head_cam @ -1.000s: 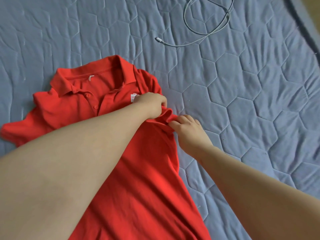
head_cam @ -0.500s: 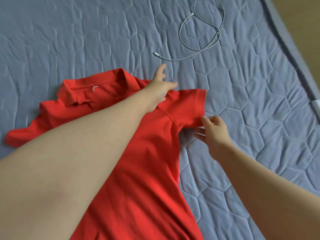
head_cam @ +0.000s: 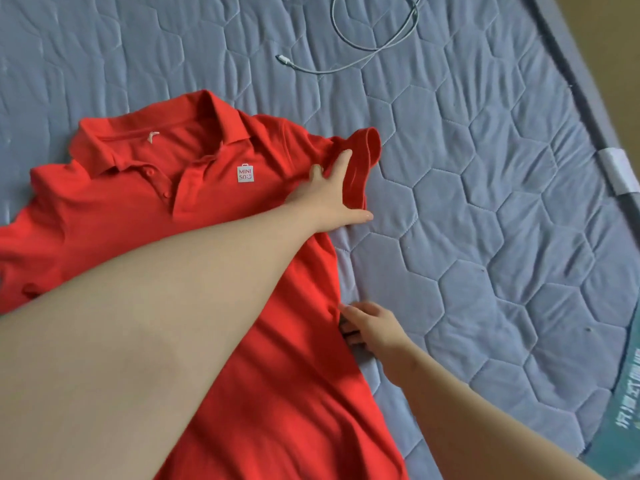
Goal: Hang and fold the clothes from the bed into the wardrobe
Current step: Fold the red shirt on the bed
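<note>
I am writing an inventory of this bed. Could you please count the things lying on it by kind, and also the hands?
Red polo shirt: 1
White cable: 1
Hands: 2 (left hand, right hand)
Total: 4

The left hand [head_cam: 329, 199] lies stretched forward, flat with fingers spread; the right hand [head_cam: 372, 327] sits nearer, fingertips hidden.
</note>
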Tool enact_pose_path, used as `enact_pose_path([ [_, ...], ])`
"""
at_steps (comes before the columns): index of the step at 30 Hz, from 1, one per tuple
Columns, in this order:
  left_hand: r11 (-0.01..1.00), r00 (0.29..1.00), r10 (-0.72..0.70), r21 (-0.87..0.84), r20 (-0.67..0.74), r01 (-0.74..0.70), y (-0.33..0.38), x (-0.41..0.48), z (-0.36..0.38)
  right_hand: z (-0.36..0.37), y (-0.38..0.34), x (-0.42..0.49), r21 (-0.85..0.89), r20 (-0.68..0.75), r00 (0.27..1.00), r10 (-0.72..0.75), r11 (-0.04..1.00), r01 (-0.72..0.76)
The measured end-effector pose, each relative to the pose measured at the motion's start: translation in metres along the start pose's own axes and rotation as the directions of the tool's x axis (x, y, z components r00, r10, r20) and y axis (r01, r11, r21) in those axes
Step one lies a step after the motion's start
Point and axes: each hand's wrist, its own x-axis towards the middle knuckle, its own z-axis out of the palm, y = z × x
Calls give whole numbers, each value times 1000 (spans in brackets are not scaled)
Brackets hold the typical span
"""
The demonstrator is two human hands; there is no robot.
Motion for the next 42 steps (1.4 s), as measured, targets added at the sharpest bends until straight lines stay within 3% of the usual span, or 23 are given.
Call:
enact_pose_path([
  [3,968,993,-86,229,-84,103,15,7,9,3,-9,6,5,-71,997,-41,999,41],
  [5,960,980,-71,253,-186,118,19,13,11,4,-21,13,-12,-107,988,-114,993,113],
  [7,989,967,-71,111,-244,101,16,15,10,7,-33,17,-24,-109,975,-191,981,190],
  [9,947,941,-202,-300,-273,116,6,8,5,9,-41,20,8,-113,963,-245,969,247],
  [10,797,909,-320,-594,-266,107,-4,2,1,13,-46,21,37,-116,958,-262,963,268],
  [11,516,876,-434,-855,-210,51,-14,-6,-3,16,-50,21,49,-115,953,-280,957,287],
  [12,183,851,-514,-983,-105,-10,-27,-17,-5,19,-55,21,33,-104,947,-303,951,308],
  [13,-105,846,-533,-993,11,-53,-41,-27,-3,23,-59,21,-6,-84,941,-329,944,329],
  [14,-289,840,-530,-956,113,-55,-56,-37,0,26,-63,22,-59,-70,932,-355,935,351],
  [16,-472,828,-505,-881,246,-26,-82,-49,5,32,-69,23,-175,-62,919,-389,911,373],
  [18,-552,853,-443,-834,277,-16,-96,-54,0,37,-73,24,-303,-49,908,-416,872,383],
  [20,-479,851,-436,-876,292,55,-96,-50,-10,41,-75,24,-449,-27,891,-453,802,394],
  [23,-14,789,-575,-967,216,254,-87,-45,-18,53,-78,17,-600,67,823,-565,636,485],
  [24,72,790,-587,-960,178,269,-84,-44,-20,59,-79,16,-644,112,799,-591,569,511],
  [25,85,802,-571,-959,174,269,-79,-43,-23,62,-81,16,-684,140,788,-600,517,515],
  [27,-79,870,-448,-978,207,193,-77,-45,-32,70,-84,17,-735,115,788,-605,482,477],
  [28,-170,913,-349,-972,211,160,-77,-48,-36,73,-87,19,-724,41,784,-619,522,450],
  [30,-243,965,-172,-958,199,154,-74,-49,-41,70,-94,22,-605,-198,764,-613,690,397],
  [32,-163,969,-139,-970,204,180,-79,-44,-40,63,-100,27,-508,-355,772,-528,802,314],
  [35,86,894,-381,-954,234,287,-93,-36,-34,53,-97,32,-579,-372,826,-423,802,150],
  [38,189,797,-590,-937,132,295,-119,-43,-21,59,-88,23,-791,-315,786,-532,605,93],
  [40,314,798,-603,-921,-5,232,-135,-58,-16,71,-82,18,-931,-144,714,-685,338,137],
  [42,416,779,-615,-890,-125,186,-157,-78,-13,86,-79,15,-985,45,696,-717,85,152],
])
